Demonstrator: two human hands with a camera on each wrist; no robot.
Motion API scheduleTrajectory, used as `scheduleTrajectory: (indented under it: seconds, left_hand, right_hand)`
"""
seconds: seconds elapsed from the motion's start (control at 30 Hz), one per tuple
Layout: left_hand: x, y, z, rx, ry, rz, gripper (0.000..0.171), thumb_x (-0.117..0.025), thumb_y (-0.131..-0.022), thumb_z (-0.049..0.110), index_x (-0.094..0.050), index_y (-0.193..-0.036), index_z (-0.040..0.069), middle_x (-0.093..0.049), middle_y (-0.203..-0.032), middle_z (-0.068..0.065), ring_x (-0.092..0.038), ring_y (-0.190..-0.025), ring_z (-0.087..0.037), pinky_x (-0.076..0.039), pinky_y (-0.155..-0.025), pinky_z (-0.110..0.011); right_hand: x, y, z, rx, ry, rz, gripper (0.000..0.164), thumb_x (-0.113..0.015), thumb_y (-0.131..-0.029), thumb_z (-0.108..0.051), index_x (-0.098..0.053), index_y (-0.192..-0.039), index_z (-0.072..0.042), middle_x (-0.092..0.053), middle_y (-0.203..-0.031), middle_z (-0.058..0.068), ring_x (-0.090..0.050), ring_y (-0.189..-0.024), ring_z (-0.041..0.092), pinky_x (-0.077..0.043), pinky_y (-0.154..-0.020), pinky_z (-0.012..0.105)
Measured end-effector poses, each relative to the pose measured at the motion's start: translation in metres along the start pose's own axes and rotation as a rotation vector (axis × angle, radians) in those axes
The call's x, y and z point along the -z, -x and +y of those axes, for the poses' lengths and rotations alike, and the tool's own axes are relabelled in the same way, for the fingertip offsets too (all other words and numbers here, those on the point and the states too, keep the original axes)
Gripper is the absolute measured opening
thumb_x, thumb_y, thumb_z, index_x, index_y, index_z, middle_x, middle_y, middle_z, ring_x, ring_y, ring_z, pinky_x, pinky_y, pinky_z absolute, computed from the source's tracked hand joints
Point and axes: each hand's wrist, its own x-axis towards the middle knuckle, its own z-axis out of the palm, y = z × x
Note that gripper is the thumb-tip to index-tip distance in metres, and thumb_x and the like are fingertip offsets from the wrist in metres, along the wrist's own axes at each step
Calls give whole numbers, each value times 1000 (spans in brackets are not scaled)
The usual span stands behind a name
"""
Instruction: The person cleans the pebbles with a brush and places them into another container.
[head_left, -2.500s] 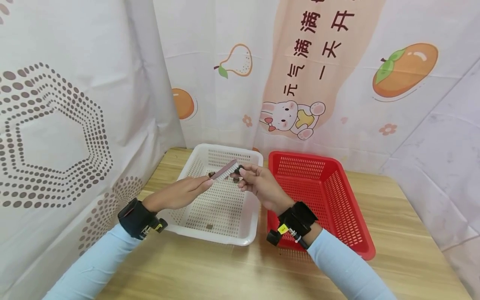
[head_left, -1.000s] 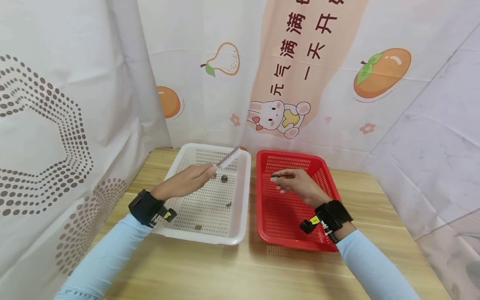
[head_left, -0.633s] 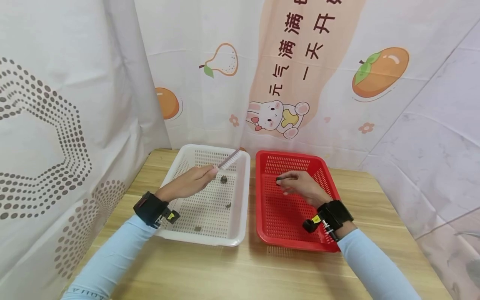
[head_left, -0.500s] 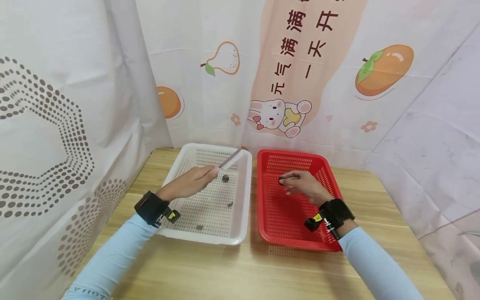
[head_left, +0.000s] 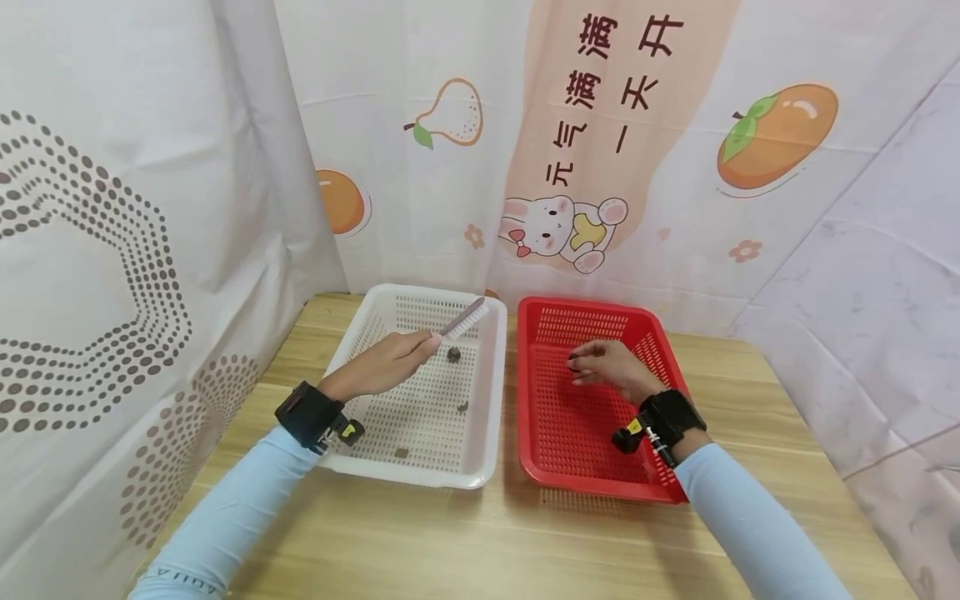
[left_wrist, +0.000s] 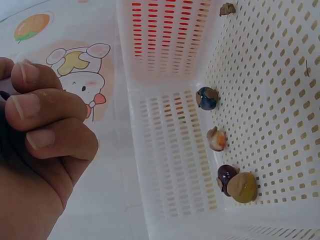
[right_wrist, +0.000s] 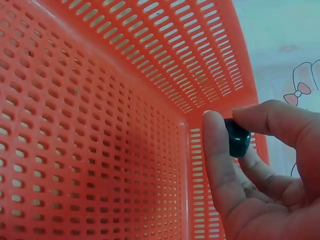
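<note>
My left hand [head_left: 384, 367] grips a scrubbing brush [head_left: 463, 318] with a mauve back and white bristles, held above the white basket [head_left: 492, 392]. Only its curled fingers [left_wrist: 55, 107] show clearly in the left wrist view. Thumb and fingers of my right hand [head_left: 613, 368] pinch a small, glossy dark green stone [right_wrist: 239, 139] inside the red basket [head_left: 527, 400], above its floor. Along one side of the white basket lie smooth rounded stones with brown, mud-like patches: a blue stone [left_wrist: 207, 98], an orange-and-white stone [left_wrist: 216, 139], a dark purple stone [left_wrist: 226, 178] and a yellow stone [left_wrist: 243, 187].
Both baskets stand side by side on a wooden table [head_left: 480, 542], a narrow gap between them. Loose brown crumbs [head_left: 402, 452] lie on the white basket's floor. A printed curtain [head_left: 420, 208] hangs right behind the baskets.
Earlier the brush bristles met the dark piece in my right hand over the white basket. Since then my right hand has carried it rightward and down into the red basket; the left keeps the brush.
</note>
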Motion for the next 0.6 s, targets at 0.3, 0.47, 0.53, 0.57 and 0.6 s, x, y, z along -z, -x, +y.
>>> scheduleTrajectory:
  seconds: [0.3, 0.47, 0.53, 0.57, 0.6]
  left_hand:
    - [2, 1, -1, 29, -64, 56, 34, -34, -104, 43, -54, -90, 18, -40, -64, 2, -34, -53, -13, -29, -50, -29]
    - [3, 4, -5, 54, -68, 61, 38, -32, -103, 47, -54, -92, 18, -43, -67, 1, -35, -54, -15, -31, -52, -30]
    - [3, 5, -6, 64, -63, 61, 41, -30, -102, 50, -54, -92, 18, -43, -68, 1, -35, -55, -15, -32, -52, -31]
    - [3, 6, -6, 67, -61, 62, 42, -29, -102, 51, -54, -92, 18, -43, -68, 1, -35, -55, -15, -32, -53, -31]
    - [3, 6, -7, 69, -59, 62, 43, -29, -102, 52, -53, -91, 18, -42, -68, 1, -35, -55, -15, -31, -53, -31]
  right_hand:
    - [2, -5, 2, 17, 20, 13, 37, -52, -99, -9, -44, -129, 12, -57, -117, 26, -61, -101, 41, -41, -94, 54]
    - [1, -7, 5, 11, 16, 17, 38, -48, -100, -7, -42, -132, 12, -51, -122, 33, -63, -96, 36, -42, -93, 53]
    - [1, -8, 5, 5, 39, 30, 38, -50, -99, -6, -43, -132, 10, -51, -122, 34, -65, -94, 34, -43, -93, 53]
    - [2, -8, 6, 1, 54, 38, 38, -52, -98, -6, -44, -131, 10, -52, -122, 34, -65, -93, 34, -43, -92, 52]
    - [2, -9, 6, 1, 75, 44, 38, -53, -97, -6, -44, -131, 9, -53, -122, 33, -65, -93, 34, -44, -92, 52]
